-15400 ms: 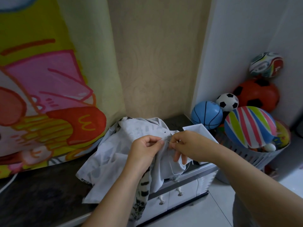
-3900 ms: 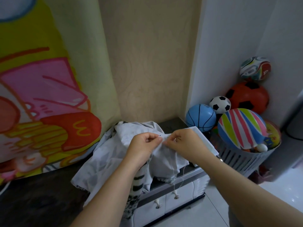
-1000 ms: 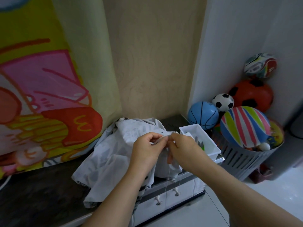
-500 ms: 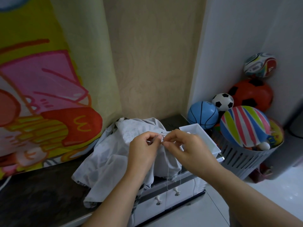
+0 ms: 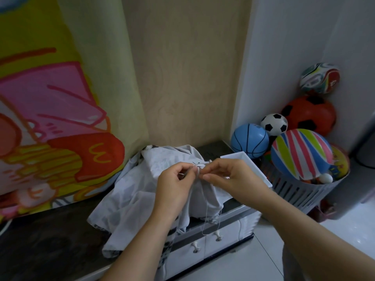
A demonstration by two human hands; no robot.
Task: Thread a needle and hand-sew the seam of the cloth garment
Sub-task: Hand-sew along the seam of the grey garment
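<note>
While the left hand [image 5: 174, 187] pinches a raised fold of the pale grey garment [image 5: 138, 191] between thumb and curled fingers, the right hand [image 5: 235, 179] meets it fingertip to fingertip, its thumb and forefinger closed on the same fold at the seam; whether a needle sits in that pinch is too small to tell; the garment lies heaped on the dark countertop [image 5: 50, 246], part of it draped over the front edge above the white drawers [image 5: 188, 254]; a thin pale thread [image 5: 206, 219] hangs from under the hands in a loop down past that edge; a white tray [image 5: 246, 162] stands just behind the right hand; beside the drawers a slatted basket [image 5: 298, 193] holds a striped ball [image 5: 300, 157], with a blue ball [image 5: 249, 141] and others piled near it; a cartoon-printed curtain [image 5: 50, 118] hangs at the left
</note>
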